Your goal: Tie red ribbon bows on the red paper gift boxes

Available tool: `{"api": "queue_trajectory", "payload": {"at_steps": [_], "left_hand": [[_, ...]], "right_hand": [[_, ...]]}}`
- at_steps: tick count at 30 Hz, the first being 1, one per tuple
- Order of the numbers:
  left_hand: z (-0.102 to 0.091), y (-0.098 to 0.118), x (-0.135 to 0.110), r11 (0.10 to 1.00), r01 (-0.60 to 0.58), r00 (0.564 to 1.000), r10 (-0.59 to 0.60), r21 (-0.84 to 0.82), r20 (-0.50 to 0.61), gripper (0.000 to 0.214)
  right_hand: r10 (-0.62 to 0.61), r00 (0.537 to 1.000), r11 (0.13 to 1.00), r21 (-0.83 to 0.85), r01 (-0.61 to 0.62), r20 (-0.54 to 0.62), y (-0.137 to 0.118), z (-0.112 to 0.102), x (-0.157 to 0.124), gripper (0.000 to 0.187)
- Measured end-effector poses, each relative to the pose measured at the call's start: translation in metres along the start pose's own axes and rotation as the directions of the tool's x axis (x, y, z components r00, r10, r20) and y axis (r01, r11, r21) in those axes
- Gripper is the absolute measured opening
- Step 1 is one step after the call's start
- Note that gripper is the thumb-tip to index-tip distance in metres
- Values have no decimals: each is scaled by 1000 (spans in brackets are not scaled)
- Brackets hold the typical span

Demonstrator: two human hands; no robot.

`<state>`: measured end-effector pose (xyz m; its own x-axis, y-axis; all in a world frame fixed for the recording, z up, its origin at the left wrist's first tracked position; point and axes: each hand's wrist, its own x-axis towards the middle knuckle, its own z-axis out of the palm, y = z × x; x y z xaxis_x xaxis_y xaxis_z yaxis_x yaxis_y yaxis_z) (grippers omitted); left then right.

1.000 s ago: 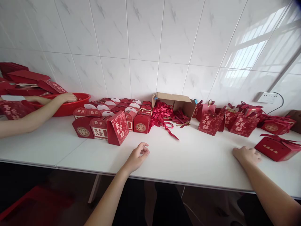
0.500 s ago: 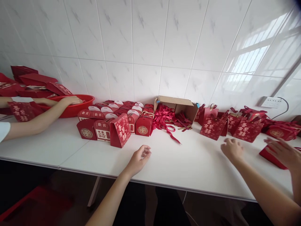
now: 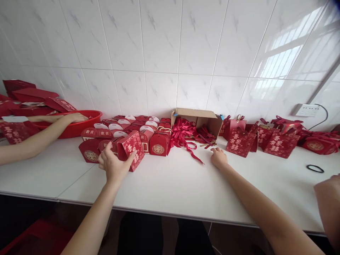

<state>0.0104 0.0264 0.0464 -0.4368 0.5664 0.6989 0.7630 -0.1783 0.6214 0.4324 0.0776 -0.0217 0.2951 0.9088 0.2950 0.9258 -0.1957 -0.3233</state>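
My left hand (image 3: 114,164) is closed around a red gift box (image 3: 132,148) with white characters, at the front of a cluster of red boxes (image 3: 156,143). Its thumb lies on the box's front face and its fingers are at the left side; the box is tilted. My right hand (image 3: 219,157) rests on the white table (image 3: 172,184) with fingers curled and nothing visible in it. It sits just right of a trailing red ribbon (image 3: 195,154) that spills from an open cardboard box (image 3: 212,120).
Another person's arms (image 3: 39,136) reach into a red basin (image 3: 77,127) at the left, beside stacked flat red boxes (image 3: 32,97). More red gift bags (image 3: 280,143) line the wall at right. A black hair band (image 3: 315,168) lies near another person's arm (image 3: 329,202).
My left hand moved left and forward from the bare table onto the red gift box, which shifted and tilted. My right hand moved left toward the ribbon. The flat red box at far right is gone.
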Motion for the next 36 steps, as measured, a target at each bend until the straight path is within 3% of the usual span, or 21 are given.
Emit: {"api": "queue_trajectory", "payload": {"at_steps": [2,5,10,12,15,18,20,22,29,36], "left_hand": [[3,-3,4,1000,22,999,-22,10,33,72],[6,-10,5,999,-7,1000,7,35,-1,54],[8,-22,10,999,-40,999,40,33,-23,38],[7,-25,10,995,-7,1000,9,-104,16,37],[4,-23,3,956,80,995,-57,-282,87,41],[-1,-13,-14,921,116,979,-43,-372,199,40],[-2,-3,-28,885,152,957,-20,-440,291,38],[0,5,-41,860,188,939,-16,-474,343,38],[24,15,-68,848,202,954,-58,-491,293,44],[21,13,-73,851,177,960,-37,-494,279,42]], "right_hand": [[84,996,996,28,-83,-36,10,4,10,32],[188,979,978,110,-179,-79,23,7,23,41],[375,909,913,243,-327,-185,42,3,37,70],[381,892,910,267,-316,-243,42,2,38,71],[288,913,940,265,-213,-287,36,5,42,68],[202,955,961,234,-150,-217,30,12,53,49],[218,967,959,212,-187,-134,29,17,64,36],[262,963,951,189,-246,-63,31,22,75,35],[289,957,937,196,-288,25,37,26,87,31],[316,949,854,442,-274,-21,44,23,77,30]]}}
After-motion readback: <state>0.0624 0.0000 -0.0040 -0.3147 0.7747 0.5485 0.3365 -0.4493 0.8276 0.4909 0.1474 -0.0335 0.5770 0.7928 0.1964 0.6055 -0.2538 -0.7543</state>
